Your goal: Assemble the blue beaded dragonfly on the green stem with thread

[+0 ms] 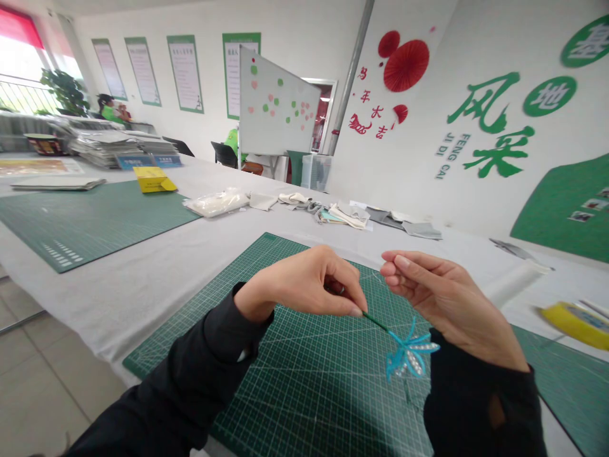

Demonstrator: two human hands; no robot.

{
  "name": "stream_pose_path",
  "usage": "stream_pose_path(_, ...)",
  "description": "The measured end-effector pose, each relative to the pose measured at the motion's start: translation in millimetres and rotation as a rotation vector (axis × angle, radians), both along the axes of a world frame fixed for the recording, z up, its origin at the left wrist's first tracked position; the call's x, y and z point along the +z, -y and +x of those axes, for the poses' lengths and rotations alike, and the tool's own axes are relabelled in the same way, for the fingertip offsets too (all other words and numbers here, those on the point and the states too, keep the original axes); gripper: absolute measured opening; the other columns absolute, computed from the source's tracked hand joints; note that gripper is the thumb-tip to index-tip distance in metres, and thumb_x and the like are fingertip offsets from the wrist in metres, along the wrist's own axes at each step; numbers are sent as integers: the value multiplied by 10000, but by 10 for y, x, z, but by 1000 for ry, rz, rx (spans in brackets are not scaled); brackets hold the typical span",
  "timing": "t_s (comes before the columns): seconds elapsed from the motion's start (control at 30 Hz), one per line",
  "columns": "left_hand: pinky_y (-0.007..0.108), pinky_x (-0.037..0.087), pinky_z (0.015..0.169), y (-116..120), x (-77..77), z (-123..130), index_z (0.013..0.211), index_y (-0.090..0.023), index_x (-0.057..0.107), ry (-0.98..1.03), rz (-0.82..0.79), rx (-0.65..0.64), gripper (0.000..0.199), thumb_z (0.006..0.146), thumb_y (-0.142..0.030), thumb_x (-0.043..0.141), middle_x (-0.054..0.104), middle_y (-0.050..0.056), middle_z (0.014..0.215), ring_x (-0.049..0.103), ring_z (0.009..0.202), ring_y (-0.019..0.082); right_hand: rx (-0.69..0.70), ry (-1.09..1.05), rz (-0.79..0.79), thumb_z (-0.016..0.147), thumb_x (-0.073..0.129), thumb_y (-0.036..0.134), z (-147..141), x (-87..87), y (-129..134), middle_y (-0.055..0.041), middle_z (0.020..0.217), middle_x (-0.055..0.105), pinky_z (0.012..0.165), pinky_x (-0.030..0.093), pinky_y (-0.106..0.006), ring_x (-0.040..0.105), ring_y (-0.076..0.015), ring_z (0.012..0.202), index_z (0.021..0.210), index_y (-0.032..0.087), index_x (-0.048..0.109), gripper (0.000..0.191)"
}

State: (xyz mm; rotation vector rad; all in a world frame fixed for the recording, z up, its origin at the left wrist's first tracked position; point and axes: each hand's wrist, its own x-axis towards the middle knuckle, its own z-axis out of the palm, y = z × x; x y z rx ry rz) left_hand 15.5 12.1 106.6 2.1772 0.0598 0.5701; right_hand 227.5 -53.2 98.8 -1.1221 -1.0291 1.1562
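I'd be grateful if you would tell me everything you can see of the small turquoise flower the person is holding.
The small handmade flower has thin turquoise petal loops that look like wire or cord, some filled with a pale, glittery film. It sits at the end of a short green stem, which the left hand pinches. The stem slants down to the right, holding the flower over a green cutting mat. The right hand is close by, apparently not touching it.

The head-worn camera looks forward and down across the tabletop (118,304) from its near edge, close above the left hand (304,282) and right hand (447,298).
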Motion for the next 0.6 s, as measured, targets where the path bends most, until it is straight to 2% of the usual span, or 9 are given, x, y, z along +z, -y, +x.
stream_pose_path(0.13, 238, 429, 578, -25, -19, -3, 785, -79, 720, 171, -125, 40, 101, 738, -153, 672, 651, 79, 733, 570, 656, 118, -11, -52, -30, 629, 799, 273, -22, 20, -7, -14, 657, 699, 539, 519, -136, 628, -75, 569, 814, 180, 735, 216)
stream_pose_path(0.27, 241, 411, 565, -43, -52, 27, 780, -114, 730, 361, -217, 161, 95, 717, -180, 705, 640, 60, 712, 552, 639, 111, -2, -73, -5, 600, 815, 287, -44, 17, -24, 0, 628, 672, 521, 510, -137, 610, -73, 551, 772, 176, 734, 220)
stream_pose_path(0.43, 228, 343, 498, -14, -56, 71, 781, -126, 739, 481, -137, 326, 93, 723, -186, 698, 594, 30, 637, 486, 576, 90, -14, -38, 14, 616, 797, 293, -18, -12, -45, -8, 641, 674, 515, 519, -195, 611, -104, 553, 762, 198, 726, 189)
stream_pose_path(0.6, 231, 340, 507, 15, -34, 65, 843, -130, 742, 441, -64, 350, 130, 745, -174, 668, 590, 30, 645, 475, 582, 92, -13, -32, 8, 585, 816, 275, -32, -11, -58, -2, 640, 674, 552, 527, -190, 613, -94, 560, 756, 191, 723, 212)
